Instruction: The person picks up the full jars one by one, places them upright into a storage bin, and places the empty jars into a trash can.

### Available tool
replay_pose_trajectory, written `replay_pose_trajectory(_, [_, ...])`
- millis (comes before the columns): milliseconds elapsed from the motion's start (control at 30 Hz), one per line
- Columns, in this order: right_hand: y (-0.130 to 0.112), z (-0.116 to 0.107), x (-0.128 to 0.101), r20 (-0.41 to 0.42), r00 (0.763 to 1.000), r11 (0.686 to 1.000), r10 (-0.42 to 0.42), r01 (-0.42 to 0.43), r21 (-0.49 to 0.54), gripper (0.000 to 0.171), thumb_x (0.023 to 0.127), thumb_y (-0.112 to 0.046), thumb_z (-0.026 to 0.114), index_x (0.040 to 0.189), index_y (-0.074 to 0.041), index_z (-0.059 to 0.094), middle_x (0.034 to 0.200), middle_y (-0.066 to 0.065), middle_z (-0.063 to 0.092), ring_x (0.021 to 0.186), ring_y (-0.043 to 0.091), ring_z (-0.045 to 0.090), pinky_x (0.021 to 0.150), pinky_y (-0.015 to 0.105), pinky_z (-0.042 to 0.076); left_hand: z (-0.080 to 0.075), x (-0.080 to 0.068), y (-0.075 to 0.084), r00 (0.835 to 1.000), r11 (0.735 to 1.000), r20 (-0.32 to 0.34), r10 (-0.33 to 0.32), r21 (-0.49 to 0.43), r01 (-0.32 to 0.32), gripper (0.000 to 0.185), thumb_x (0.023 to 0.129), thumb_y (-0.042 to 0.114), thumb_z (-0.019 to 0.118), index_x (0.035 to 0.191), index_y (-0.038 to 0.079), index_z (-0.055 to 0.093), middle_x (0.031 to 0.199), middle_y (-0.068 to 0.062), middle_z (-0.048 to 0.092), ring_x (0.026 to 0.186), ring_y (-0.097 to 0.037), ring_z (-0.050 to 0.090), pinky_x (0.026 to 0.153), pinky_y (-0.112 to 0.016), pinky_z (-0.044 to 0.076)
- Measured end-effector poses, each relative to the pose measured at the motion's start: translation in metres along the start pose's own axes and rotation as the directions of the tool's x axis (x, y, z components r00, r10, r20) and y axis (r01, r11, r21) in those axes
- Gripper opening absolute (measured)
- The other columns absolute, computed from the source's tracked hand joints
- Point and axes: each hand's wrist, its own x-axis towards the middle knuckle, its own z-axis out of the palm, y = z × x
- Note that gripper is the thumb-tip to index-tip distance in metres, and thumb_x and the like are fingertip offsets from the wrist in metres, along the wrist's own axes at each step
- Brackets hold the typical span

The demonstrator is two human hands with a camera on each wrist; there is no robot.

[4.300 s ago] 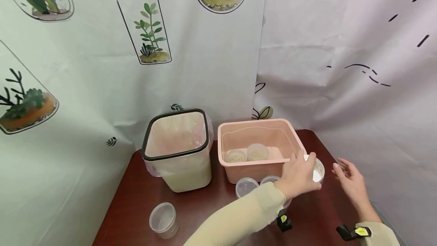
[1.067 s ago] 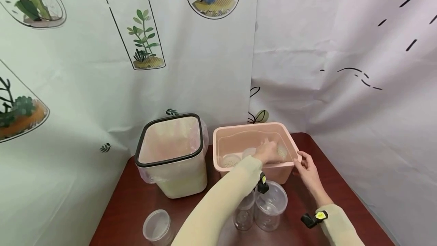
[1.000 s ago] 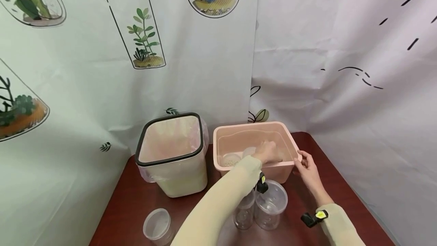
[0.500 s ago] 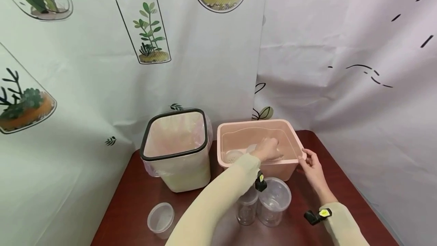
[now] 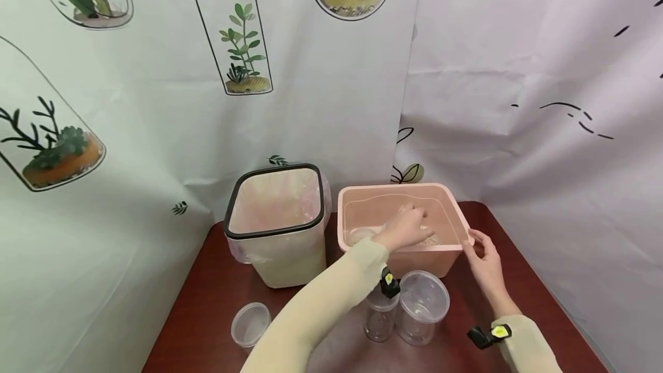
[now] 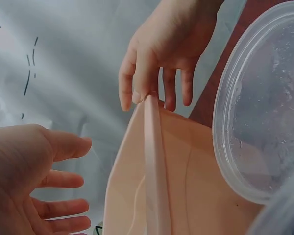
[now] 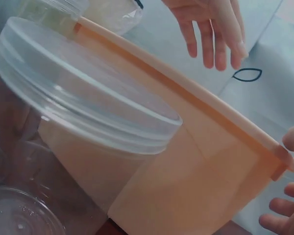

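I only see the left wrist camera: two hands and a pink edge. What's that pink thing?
Observer: A pink tub, standing on a dark red table.
Operator: Anything inside it?
Observer: Yes, a small round cup of pale grains, beside the left hand.
Operator: What's next to the tub?
Observer: A cream bin with a black rim, on its left side.
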Motion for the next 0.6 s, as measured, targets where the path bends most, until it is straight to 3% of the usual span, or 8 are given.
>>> replay_pose_trajectory(100, [-0.001,-0.003,-0.004,-0.019,0.999,1.000,-0.029,0.029,0.001,0.042,0.094,-0.019,0.054,0.131,-0.001,0.046,0.126,0.019,0.049,0.091,-0.004,0.046,0.068,0.005,0.038,-0.003,-0.005,-0.002,0.999,1.000,-0.033,0.002,0.004,-0.002,0.046,0.085,0.045,0.062,0.120,0.015,0.060,0.114,-0.001,0.054,0.104,-0.014,0.050,0.085,-0.027,0.043])
replay_pose_trajectory(333, [-0.009,-0.012,-0.010,-0.055,0.996,0.998,-0.068,0.067,-0.011,0.041,0.094,-0.019,0.053,0.131,-0.002,0.048,0.126,0.016,0.046,0.109,0.027,0.048,0.075,0.003,0.035,-0.014,-0.021,-0.011,0.992,1.000,-0.125,0.006,-0.009,-0.007,0.046,0.084,0.042,0.064,0.120,0.013,0.060,0.113,-0.006,0.053,0.102,-0.017,0.050,0.083,-0.030,0.045])
replay_pose_trajectory(533, [-0.015,-0.016,-0.016,-0.074,0.992,0.994,-0.099,0.096,-0.044,0.040,0.093,-0.020,0.056,0.130,-0.004,0.050,0.121,0.010,0.048,0.104,0.005,0.047,0.076,0.005,0.036,-0.025,-0.038,-0.020,0.982,0.999,-0.191,0.001,-0.040,-0.009,0.046,0.085,0.039,0.064,0.124,0.014,0.058,0.115,-0.006,0.051,0.107,-0.018,0.047,0.083,-0.031,0.045])
replay_pose_trajectory(600, [-0.017,-0.015,-0.018,-0.083,0.990,0.993,-0.116,0.113,-0.032,0.039,0.092,-0.018,0.057,0.129,-0.004,0.051,0.117,0.001,0.049,0.102,-0.001,0.046,0.077,0.005,0.036,-0.028,-0.044,-0.023,0.978,0.999,-0.210,0.011,-0.044,-0.021,0.046,0.086,0.039,0.063,0.125,0.014,0.057,0.117,-0.006,0.051,0.109,-0.019,0.046,0.084,-0.032,0.045])
